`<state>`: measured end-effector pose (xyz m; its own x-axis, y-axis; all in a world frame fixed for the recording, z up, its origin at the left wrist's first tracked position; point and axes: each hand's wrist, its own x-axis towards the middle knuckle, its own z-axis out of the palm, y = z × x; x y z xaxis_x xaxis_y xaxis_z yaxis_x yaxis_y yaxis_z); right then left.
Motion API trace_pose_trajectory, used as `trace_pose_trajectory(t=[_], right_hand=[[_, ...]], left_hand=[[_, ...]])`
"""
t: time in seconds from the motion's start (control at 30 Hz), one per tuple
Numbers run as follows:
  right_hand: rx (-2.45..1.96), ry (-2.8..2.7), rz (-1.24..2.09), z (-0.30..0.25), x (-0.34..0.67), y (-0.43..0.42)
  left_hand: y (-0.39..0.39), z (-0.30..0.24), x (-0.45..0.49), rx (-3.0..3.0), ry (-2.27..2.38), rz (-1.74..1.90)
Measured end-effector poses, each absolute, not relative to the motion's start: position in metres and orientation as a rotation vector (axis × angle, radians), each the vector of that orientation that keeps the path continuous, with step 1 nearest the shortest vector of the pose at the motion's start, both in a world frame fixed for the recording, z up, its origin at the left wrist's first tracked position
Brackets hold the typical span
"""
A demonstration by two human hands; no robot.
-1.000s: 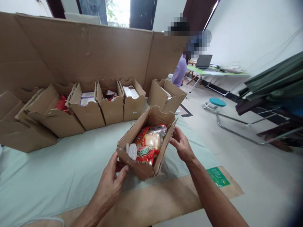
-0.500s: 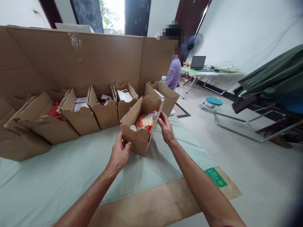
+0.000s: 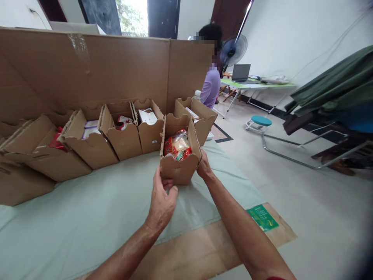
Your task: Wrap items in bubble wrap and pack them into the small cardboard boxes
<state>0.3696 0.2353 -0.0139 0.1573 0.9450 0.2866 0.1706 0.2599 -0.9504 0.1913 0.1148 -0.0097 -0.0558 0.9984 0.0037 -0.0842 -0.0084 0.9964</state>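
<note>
An open-topped cardboard box (image 3: 178,170) stands on the pale green cloth (image 3: 116,198), between my two hands. Red and clear plastic food packets (image 3: 178,146) fill its inside. At the lower left front corner, my left hand (image 3: 163,198) holds the box, thumb in front and fingers against the side. My right hand (image 3: 204,165) grips the right side, its fingertips hidden behind the cardboard. Just behind it is another cardboard box (image 3: 208,126) with a white item inside.
Several similar cardboard boxes (image 3: 124,144) line the left, holding white, red and purple-edged items. A tall cardboard panel (image 3: 122,74) rises behind them. Beyond it sits a person in a purple top (image 3: 212,87). Rightward are a blue-topped stool (image 3: 261,120) and a table with a laptop (image 3: 241,73).
The held box has turned so its front faces me more squarely. My left hand has shifted right along with it, and my right hand has slid lower. The view has moved slightly.
</note>
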Motion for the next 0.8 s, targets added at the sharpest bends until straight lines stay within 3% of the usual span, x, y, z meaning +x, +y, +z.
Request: trace_pose_trajectory(t=[0.23, 0.8], right_hand=[[-1.058, -1.257, 0.870, -0.005, 0.386, 0.209], [-1.280, -1.058, 0.738, -0.024, 0.395, 0.184]], left_hand=[[0.115, -0.009, 0.223, 0.988, 1.105, 1.347], [0.175, -0.011, 0.260, 1.015, 1.041, 1.379]])
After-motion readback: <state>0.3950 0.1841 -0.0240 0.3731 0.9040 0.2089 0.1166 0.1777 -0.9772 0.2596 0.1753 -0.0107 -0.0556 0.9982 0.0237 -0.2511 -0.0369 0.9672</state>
